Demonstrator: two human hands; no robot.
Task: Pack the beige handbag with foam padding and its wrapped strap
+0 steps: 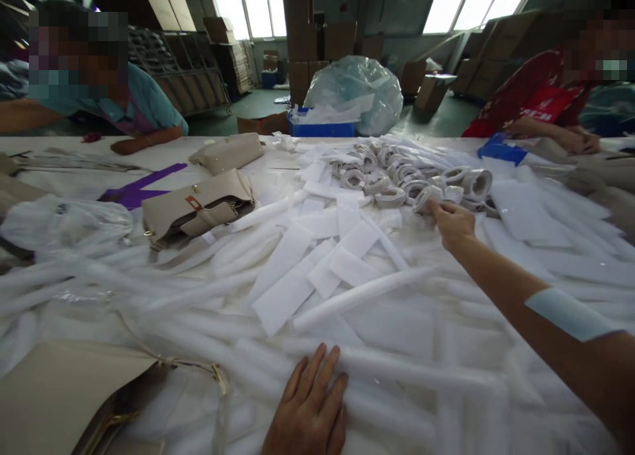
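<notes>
Right arm [510, 286] was extended forward across the worktable; right hand [452, 225] was held palm-down, thumb and fingertips pinched on a wrapped coil [425, 198] at the near edge of the coil pile [384, 161], beyond the white foam strips [292, 289]. Left hand [310, 402] was laid flat, fingers extended, against a white foam tube [397, 366] nearer the body.

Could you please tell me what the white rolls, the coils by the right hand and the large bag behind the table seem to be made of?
White rolls: probably soft plastic foam, matte and slightly translucent.
Coils: wrapped in what looks like clear, glinting film; the beige material inside is unclear.
Large bag: likely thin plastic, see-through, shiny and crinkled.
</notes>
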